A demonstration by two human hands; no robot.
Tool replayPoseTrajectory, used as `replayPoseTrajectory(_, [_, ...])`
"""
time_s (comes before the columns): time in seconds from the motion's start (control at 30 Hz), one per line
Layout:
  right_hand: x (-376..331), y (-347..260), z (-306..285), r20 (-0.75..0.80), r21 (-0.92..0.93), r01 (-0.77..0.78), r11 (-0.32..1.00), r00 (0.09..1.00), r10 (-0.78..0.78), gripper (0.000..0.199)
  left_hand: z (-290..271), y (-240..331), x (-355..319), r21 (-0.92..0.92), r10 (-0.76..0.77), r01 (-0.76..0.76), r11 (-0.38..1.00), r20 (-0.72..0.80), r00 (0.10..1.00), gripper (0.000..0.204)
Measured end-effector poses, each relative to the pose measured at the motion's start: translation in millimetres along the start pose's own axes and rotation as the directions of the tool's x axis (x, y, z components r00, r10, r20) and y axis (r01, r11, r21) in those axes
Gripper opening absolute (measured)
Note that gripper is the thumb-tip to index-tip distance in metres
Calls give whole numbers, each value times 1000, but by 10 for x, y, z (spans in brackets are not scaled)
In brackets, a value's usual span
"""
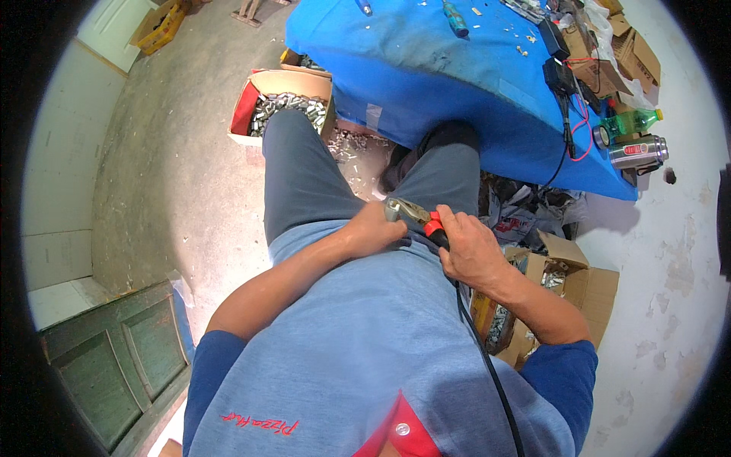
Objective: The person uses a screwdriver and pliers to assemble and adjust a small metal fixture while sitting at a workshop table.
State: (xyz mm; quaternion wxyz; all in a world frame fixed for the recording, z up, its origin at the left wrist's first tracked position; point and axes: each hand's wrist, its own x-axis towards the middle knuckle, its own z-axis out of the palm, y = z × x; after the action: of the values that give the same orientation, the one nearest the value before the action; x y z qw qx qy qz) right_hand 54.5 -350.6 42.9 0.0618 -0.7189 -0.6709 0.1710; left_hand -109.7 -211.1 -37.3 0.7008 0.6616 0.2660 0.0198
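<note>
— What are the hands doing?

— Both hands are low, in the person's lap. The left hand [373, 228] is curled shut around a small grey metal part [394, 209]. Only the top of that part peeks out above the fingers.

— And the other one?

— The right hand [472, 251] is wrapped tight around a tool with a red collar [434, 225] and a dark handle. Its metal tip points at the part in the left hand and touches it. A black cord [487, 365] runs from the handle down over the blue shirt.

— So where is the tool?

— Right between the two hands, over the person's grey trousers, just below the edge of the table [426, 84].

— What is on the table?

— It has a blue cloth. A screwdriver [455, 18] with a blue-green handle lies near the top. Small white bits are scattered on the cloth. On the right side there are black boxes with wires, a green bottle [632, 122] and a shiny metal flask [638, 152], both lying down.

— Anything on the floor?

— Yes. An open cardboard box [285, 107] full of small silver metal pieces sits by the left knee. More of those pieces are spilled on the floor beside it. Another cardboard box [563, 282] with shiny pieces sits by the right arm. A green door [114, 358] is at the lower left.
</note>
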Motion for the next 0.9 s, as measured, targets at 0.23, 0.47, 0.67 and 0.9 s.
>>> replayPoseTrajectory(0.23, [57, 147, 116, 136, 255, -225, 940, 971, 195, 58, 16, 61, -30, 176, 8, 2, 984, -57, 998, 29])
replayPoseTrajectory(0.47, [21, 262, 58, 84, 468, -32, 883, 996, -8, 67, -7, 115, -52, 67, -30, 34, 997, -49, 998, 26])
replayPoseTrajectory(0.67, [54, 115, -162, 336, 245, -152, 958, 940, 63, 70, -40, 151, -75, -12, -3, 3, 1000, 4, 1000, 20])
replayPoseTrajectory(0.9, [56, 151, -33, 207, 355, -48, 934, 978, -29, 67, -41, 110, -81, -39, 20, -18, 999, 51, 998, 19])
